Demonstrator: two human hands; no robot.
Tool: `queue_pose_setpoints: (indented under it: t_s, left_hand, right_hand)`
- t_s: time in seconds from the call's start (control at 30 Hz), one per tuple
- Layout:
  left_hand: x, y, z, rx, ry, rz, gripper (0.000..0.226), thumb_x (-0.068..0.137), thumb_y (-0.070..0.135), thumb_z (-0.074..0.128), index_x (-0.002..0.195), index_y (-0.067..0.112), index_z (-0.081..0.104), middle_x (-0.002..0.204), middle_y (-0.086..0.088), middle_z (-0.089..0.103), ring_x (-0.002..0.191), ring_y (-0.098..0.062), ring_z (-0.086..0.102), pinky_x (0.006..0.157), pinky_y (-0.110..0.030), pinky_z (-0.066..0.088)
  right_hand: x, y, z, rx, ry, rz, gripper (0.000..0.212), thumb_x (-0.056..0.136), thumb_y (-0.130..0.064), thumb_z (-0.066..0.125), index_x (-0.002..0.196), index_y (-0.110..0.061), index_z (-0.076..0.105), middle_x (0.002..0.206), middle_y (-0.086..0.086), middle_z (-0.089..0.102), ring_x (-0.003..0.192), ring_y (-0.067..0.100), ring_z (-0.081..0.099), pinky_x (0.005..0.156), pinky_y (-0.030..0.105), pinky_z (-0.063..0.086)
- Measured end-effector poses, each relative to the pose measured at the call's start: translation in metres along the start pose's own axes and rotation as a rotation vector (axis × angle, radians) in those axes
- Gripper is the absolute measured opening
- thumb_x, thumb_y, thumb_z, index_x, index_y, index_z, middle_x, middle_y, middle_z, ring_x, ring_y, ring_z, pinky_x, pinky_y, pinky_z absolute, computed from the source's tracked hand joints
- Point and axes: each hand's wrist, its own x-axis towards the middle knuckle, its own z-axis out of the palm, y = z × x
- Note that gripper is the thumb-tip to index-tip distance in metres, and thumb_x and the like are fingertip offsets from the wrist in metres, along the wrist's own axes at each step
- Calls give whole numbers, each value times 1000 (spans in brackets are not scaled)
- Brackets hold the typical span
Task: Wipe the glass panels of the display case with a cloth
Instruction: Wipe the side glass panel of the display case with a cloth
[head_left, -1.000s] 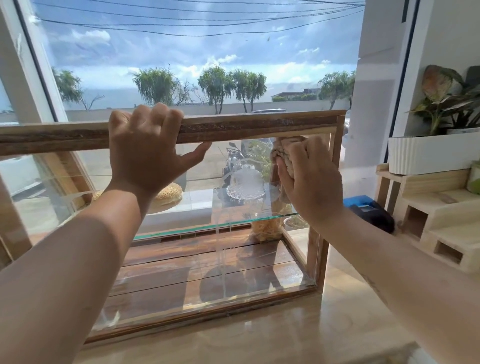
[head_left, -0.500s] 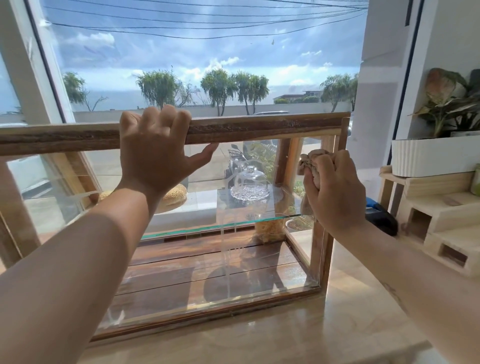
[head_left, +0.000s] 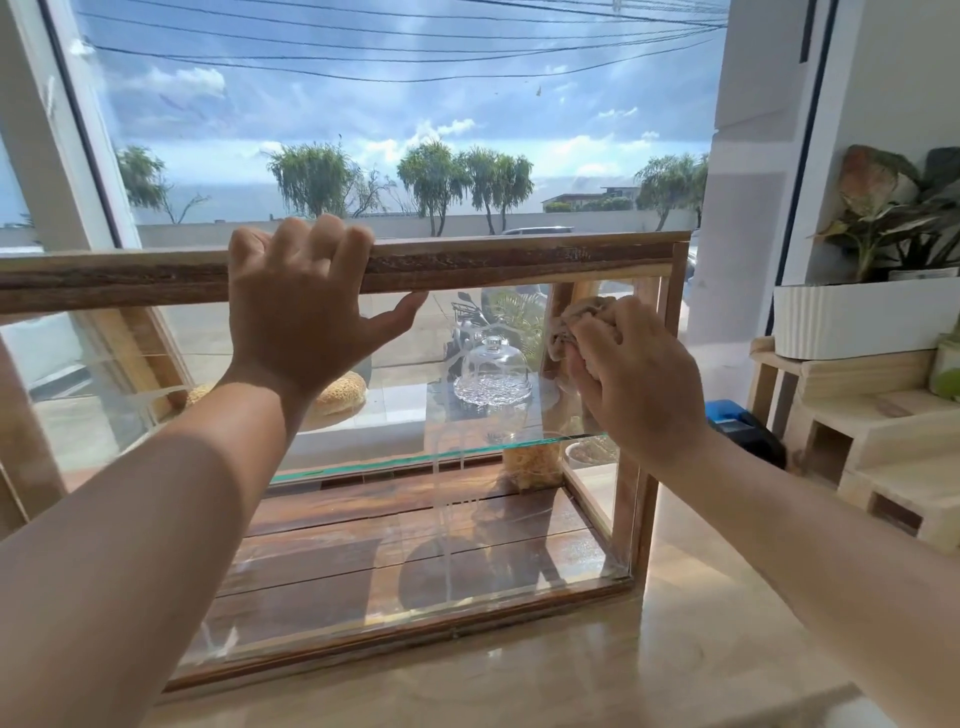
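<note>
A wood-framed display case (head_left: 519, 257) with glass panels stands on a pale counter in front of a big window. My left hand (head_left: 301, 312) grips the case's top front rail, fingers hooked over it. My right hand (head_left: 631, 371) is closed around a crumpled beige cloth (head_left: 569, 322) and presses it on the front glass panel (head_left: 415, 545) near the upper right corner. Wet streaks run down the glass below. Inside, a glass shelf (head_left: 467, 453) carries a small glass dome (head_left: 493, 371) and a round bread loaf (head_left: 340, 392).
Pale wooden stepped stands (head_left: 883, 441) sit right of the case, with a white planter (head_left: 862, 317) and leafy plant on top. A blue and black device (head_left: 743, 428) lies between them and the case. The counter (head_left: 571, 670) stretches toward me.
My right hand with the cloth slid right along the upper glass, then a little back left and down. My left hand stayed on the top rail. The view shifted slightly.
</note>
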Motion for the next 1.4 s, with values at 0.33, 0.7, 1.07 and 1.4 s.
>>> queue_pose_setpoints:
  t_s: [0.33,0.7,1.07,1.4]
  left_hand:
    - [0,1,0,14,-7,7,67,92,72,35,100,8,54,87,-11,57,75,-29,53,69,-42,34]
    - [0,0,1,8,-8,1,67,92,72,35,98,8,53,86,-12,56,75,-30,52,69,-42,34]
    - [0,0,0,2,-4,-2,67,92,73,33,98,9,54,86,-12,56,74,-29,52,70,-42,35]
    - [0,0,1,-26,-9,-6,69,92,73,30,100,9,55,90,-11,59,77,-29,54,73,-42,36]
  right_hand:
    - [10,-17,6,23,41,-33,22,90,-16,71,101,-12,52,92,16,56,78,31,58,55,36,52]
    - [15,-29,3,48,54,98,23,85,-16,76,99,-14,58,95,15,57,81,30,59,54,33,52]
    - [22,-22,-4,32,44,-49,28,89,-16,71,100,-18,45,92,16,56,78,32,58,55,36,52]
    - [-6,10,-12,-13,-96,-236,45,78,-14,83,104,-16,47,92,18,60,77,35,61,58,40,56]
